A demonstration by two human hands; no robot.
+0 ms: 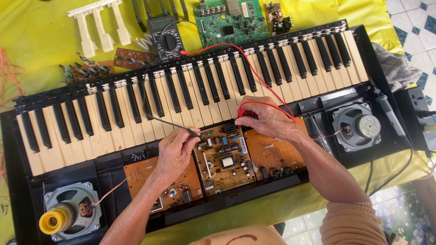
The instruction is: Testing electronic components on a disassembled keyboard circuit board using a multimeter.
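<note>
- Left hand (175,152) pinched shut on the black probe (175,126), thin shaft running up-left over the keys; tip at the left edge of the middle circuit board (225,159).
- Right hand (265,119) clamped on the red probe (240,112), tip pressed down at the far edge of the same board, by a black socket.
- Middle circuit board: brown, w/ a transformer and capacitors, sits inside the open keyboard case (18,190), near side of the keys, roughly centre of the scene.
- Two more orange-brown boards flank it: one left (143,174) partly under the left wrist, one right (272,152) partly under the right hand.
- Keys (118,109): yellowed white and black, run in a long slanted row across the case, far of the boards.
- Red lead (254,68) and black lead (144,86) both cross the keys to the multimeter (167,38), dark w/ a round dial, far of the keyboard on the tabletop (36,31), which has a yellow cover.
- Speaker (68,215) near-left in the case, yellow centre, thin reddish wire to the left board. Second speaker (356,124) at right, grey.
- Far side: green circuit board (229,18) right of the multimeter, small brown board (131,58) left of it, loose white key pieces (97,25) far-left.
- Soldering iron (389,111) lies right of the case, beside a black power strip (420,113).
- Grey cloth (395,68) at far-right.
</note>
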